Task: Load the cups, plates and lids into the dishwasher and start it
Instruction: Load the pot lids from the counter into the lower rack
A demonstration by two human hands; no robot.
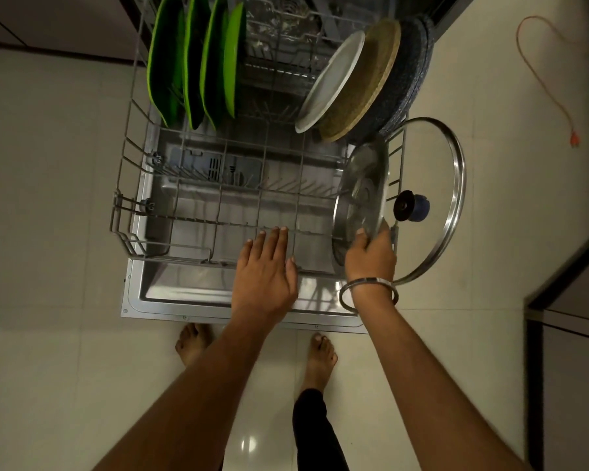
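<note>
Right hand point(370, 256) is gripping a steel lid point(361, 195) at lower rack point(123, 212) right edge; left hand point(266, 266) is hovering flat, fingers straight, mid-frame.

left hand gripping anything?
No, the left hand lies flat with straight fingers over the front rail of the rack; it holds nothing.

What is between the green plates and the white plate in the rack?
No dishes. Between the green plates and the white plate, the head view shows only bare rack wires.
</note>
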